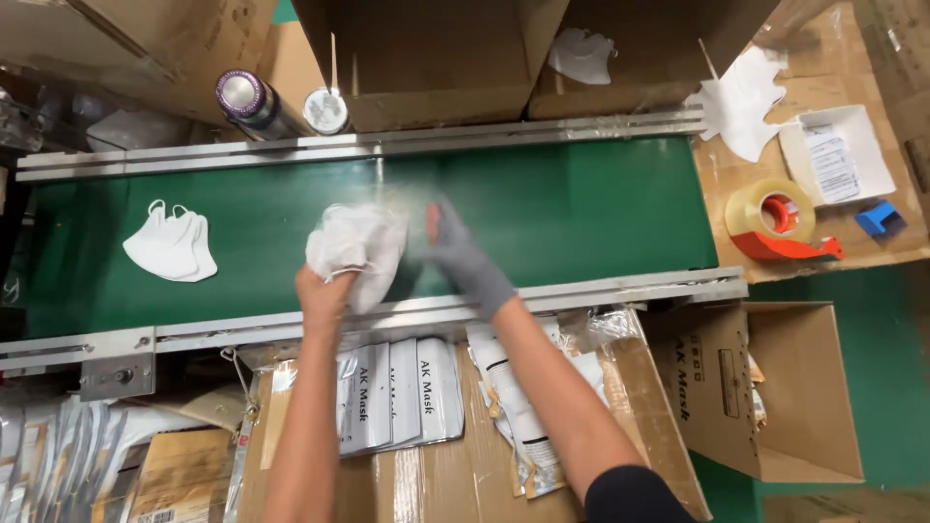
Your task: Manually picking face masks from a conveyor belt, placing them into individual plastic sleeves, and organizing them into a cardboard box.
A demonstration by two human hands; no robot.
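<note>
Green conveyor belt (581, 203) runs left to right. I note my left hand (325, 291) clutching a bunch of white masks (358, 242) mid-belt — soft, light, floppy (best pinched at the folded edge). My gloved right hand (465, 257) hovers beside, fingers extended.

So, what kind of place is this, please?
Probably a packing line for face masks. A green conveyor belt carries a stack of white masks, the left hand holds a bunch of masks, and cardboard boxes and flat pouches lie around.
</note>
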